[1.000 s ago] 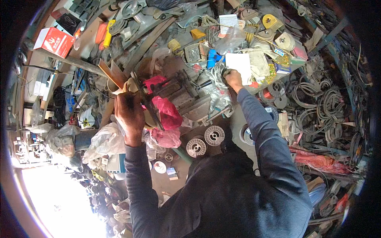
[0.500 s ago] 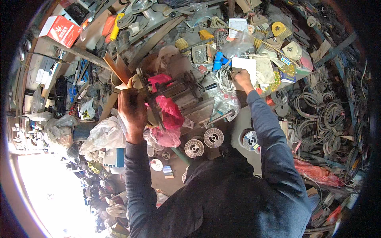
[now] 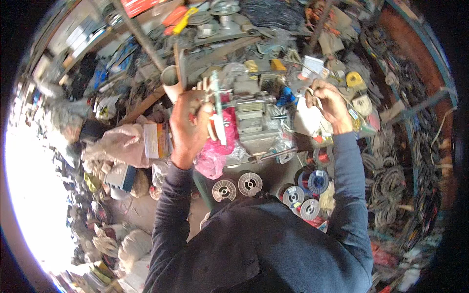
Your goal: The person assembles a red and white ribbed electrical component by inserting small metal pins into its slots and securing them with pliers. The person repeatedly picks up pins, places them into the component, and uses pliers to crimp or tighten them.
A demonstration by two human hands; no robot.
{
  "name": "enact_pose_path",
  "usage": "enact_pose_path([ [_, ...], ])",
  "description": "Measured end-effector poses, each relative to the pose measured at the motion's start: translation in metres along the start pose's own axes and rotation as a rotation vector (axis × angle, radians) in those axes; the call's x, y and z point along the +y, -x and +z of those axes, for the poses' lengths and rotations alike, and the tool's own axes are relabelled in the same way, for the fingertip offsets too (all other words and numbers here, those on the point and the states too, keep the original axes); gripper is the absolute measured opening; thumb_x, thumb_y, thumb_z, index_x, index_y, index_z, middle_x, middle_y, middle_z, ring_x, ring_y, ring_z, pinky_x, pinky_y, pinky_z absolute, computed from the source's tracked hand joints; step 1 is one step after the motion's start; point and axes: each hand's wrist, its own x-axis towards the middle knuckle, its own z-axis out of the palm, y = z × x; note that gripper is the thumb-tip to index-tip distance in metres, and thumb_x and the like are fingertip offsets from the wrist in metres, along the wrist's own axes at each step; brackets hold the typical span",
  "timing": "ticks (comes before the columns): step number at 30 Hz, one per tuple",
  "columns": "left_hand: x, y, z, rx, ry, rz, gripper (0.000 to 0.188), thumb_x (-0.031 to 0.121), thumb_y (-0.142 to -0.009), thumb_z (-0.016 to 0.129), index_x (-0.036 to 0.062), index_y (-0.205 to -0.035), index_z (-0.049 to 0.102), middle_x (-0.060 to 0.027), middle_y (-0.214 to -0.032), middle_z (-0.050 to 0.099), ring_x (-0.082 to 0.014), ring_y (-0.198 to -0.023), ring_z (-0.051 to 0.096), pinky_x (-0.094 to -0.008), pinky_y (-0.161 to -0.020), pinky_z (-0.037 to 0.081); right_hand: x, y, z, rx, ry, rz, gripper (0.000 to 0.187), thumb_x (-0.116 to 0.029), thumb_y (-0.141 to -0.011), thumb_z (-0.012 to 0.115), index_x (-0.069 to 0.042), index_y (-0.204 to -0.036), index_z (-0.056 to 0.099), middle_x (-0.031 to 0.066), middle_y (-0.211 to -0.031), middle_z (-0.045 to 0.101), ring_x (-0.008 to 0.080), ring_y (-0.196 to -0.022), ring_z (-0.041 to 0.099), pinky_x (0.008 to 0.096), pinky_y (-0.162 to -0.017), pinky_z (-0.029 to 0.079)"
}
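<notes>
My left hand [image 3: 189, 127] is at an upright former [image 3: 220, 117] with pale plates and red between them. Its curled fingers reach toward the plates, smeared by motion. A brownish tube [image 3: 169, 78] with a flat strip stands just beyond this hand. My right hand [image 3: 330, 105] is raised over a bright white sheet [image 3: 306, 117]. Its thumb and fingers are pinched together around a small pale thing that I cannot make out. Between my hands stands a grey metal machine [image 3: 250, 113], with pink plastic [image 3: 215, 151] at its left side.
Two pale wire spools [image 3: 250, 184] lie side by side near me. More spools [image 3: 312, 181], blue and grey, stand to the right. Coils of cable [image 3: 386, 171] are heaped at the far right. A blue box [image 3: 120, 177] and plastic bags [image 3: 119, 146] are at the left.
My view has shifted. My right hand has lifted off the white sheet, fingers still pinched. My left hand has turned at the former, whose plates now stand more upright.
</notes>
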Motion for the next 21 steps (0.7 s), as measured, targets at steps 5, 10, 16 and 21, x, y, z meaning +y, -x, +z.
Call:
enact_pose_path([
  [5, 0.024, 0.056, -0.009, -0.254, 0.262, -0.010, 0.055, 0.011, -0.088, 0.078, 0.0031, -0.137, 0.055, -0.0106, -0.122, 0.066, -0.0136, -0.085, 0.065, -0.0321, -0.078, 0.055, -0.032, 0.021, 0.129, -0.336, 0.088, 0.118, 0.014, -0.012, -0.079, 0.064, 0.000, -0.087, 0.061, 0.0139, -0.076, 0.067, 0.0200, -0.063, 0.065, 0.0294, -0.058, 0.050],
  [10, 0.035, 0.090, -0.022, -0.349, 0.300, -0.020, 0.031, 0.016, -0.094, 0.074, 0.0012, -0.120, 0.065, -0.0126, -0.099, 0.072, -0.0221, -0.080, 0.069, -0.0342, -0.073, 0.056, -0.011, 0.029, 0.194, -0.553, 0.134, 0.266, 0.012, -0.011, -0.086, 0.065, 0.001, -0.088, 0.062, 0.0095, -0.084, 0.066, 0.0176, -0.073, 0.066, 0.0296, -0.067, 0.051],
  [16, 0.018, 0.106, -0.067, -0.415, 0.214, -0.091, 0.012, 0.008, -0.097, 0.066, 0.0011, -0.106, 0.069, -0.0130, -0.086, 0.067, -0.0280, -0.077, 0.068, -0.0369, -0.070, 0.054, 0.000, 0.020, 0.197, -0.562, 0.386, 0.365, 0.014, -0.010, -0.091, 0.067, 0.001, -0.099, 0.064, 0.0070, -0.094, 0.066, 0.0145, -0.084, 0.065, 0.0285, -0.075, 0.051],
  [21, 0.017, 0.098, -0.070, -0.355, -0.040, 0.167, 0.014, 0.018, -0.097, 0.065, 0.0055, -0.102, 0.069, -0.0107, -0.091, 0.067, -0.0339, -0.081, 0.068, -0.0410, -0.068, 0.056, -0.003, 0.020, 0.227, -0.395, 0.719, 0.232, 0.036, -0.013, -0.100, 0.067, 0.002, -0.130, 0.056, 0.0081, -0.118, 0.064, 0.0166, -0.114, 0.060, 0.0334, -0.100, 0.048],
])
